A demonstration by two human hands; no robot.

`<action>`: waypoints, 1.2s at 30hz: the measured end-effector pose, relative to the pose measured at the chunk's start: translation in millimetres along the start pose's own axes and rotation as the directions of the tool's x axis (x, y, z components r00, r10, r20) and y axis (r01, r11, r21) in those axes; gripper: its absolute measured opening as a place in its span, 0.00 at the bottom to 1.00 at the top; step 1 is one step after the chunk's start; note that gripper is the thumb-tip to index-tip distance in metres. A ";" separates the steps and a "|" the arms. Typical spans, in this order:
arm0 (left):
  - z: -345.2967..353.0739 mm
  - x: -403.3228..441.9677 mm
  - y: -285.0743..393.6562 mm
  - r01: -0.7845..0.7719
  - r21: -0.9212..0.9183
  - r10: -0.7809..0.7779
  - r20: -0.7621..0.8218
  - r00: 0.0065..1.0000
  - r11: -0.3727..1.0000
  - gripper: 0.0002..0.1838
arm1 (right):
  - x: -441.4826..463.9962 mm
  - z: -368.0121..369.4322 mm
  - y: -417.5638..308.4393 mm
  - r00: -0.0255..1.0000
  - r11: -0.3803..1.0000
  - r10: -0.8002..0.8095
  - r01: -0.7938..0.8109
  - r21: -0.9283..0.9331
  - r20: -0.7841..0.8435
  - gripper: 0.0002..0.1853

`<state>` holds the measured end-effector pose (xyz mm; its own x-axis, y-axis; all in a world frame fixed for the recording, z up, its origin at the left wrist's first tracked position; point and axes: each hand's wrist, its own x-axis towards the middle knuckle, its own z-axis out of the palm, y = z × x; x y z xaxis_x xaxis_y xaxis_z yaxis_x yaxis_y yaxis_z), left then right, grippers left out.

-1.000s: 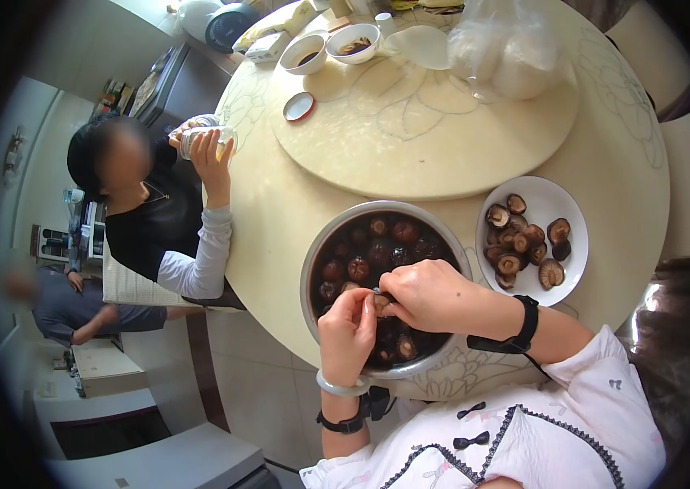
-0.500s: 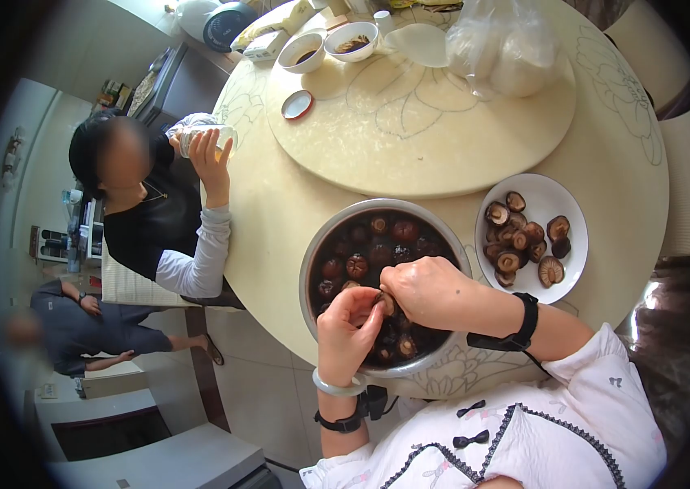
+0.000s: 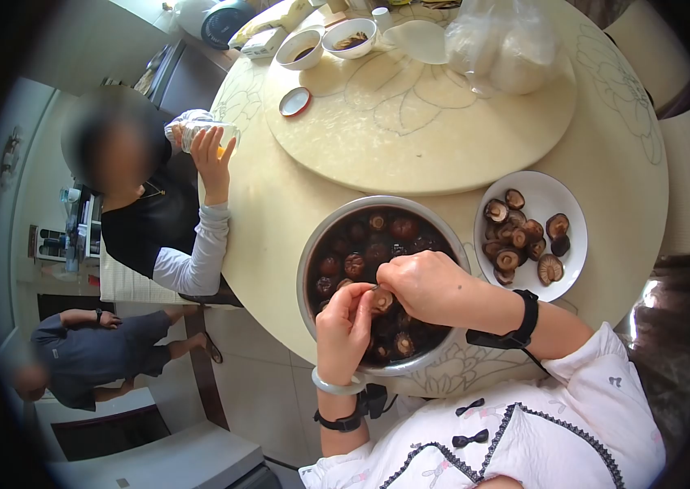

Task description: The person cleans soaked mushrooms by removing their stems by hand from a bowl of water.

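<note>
Over a metal bowl [image 3: 306, 289] of dark liquid with soaking shiitake mushrooms [image 3: 354, 265], both my hands meet. My left hand [image 3: 340, 330] pinches one shiitake mushroom [image 3: 382, 302], its pale underside partly showing. My right hand [image 3: 430, 285] is closed, its fingertips at the upper edge of the same mushroom; the exact grip is hidden behind the knuckles. To the right of the bowl, a white plate [image 3: 566, 213] carries several shiitake mushrooms [image 3: 518, 237] with brown caps and gills.
A round turntable [image 3: 410, 155] bears two white bowls [image 3: 351, 38], a jar lid [image 3: 295, 101] and a plastic bag [image 3: 501, 49] with pale contents. At left a seated person [image 3: 145, 228] holds a glass jar [image 3: 208, 138]. Another person [image 3: 109, 350] stands farther back.
The mushroom between my hands has turned, showing more of its pale underside. The seated person's head has shifted, and the standing person has changed posture.
</note>
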<state>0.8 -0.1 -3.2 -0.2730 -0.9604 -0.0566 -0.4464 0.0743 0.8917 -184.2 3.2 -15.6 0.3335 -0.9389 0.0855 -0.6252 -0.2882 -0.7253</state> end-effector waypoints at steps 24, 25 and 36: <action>-2.8 -0.5 -0.2 0.062 -0.268 -0.040 0.084 0.996 0.961 0.04 | 3.5 -6.5 -4.2 1.000 0.994 0.020 -0.021 0.107 0.014 0.15; -3.3 -0.6 -0.6 0.059 -0.235 -0.043 0.072 0.996 0.970 0.03 | 3.7 -6.7 -3.8 1.000 0.992 0.000 -0.002 0.126 0.016 0.15; -0.8 1.0 5.5 -0.101 0.124 0.104 -0.019 0.994 0.987 0.06 | -1.3 -0.2 -4.1 0.993 0.994 -0.076 0.068 -0.092 -0.090 0.08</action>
<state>-1.2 -0.8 2.0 -0.3016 -0.9524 0.0453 -0.5186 0.2037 0.8304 -182.2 5.5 -12.6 0.3153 -0.9274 0.2012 -0.6632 -0.3670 -0.6523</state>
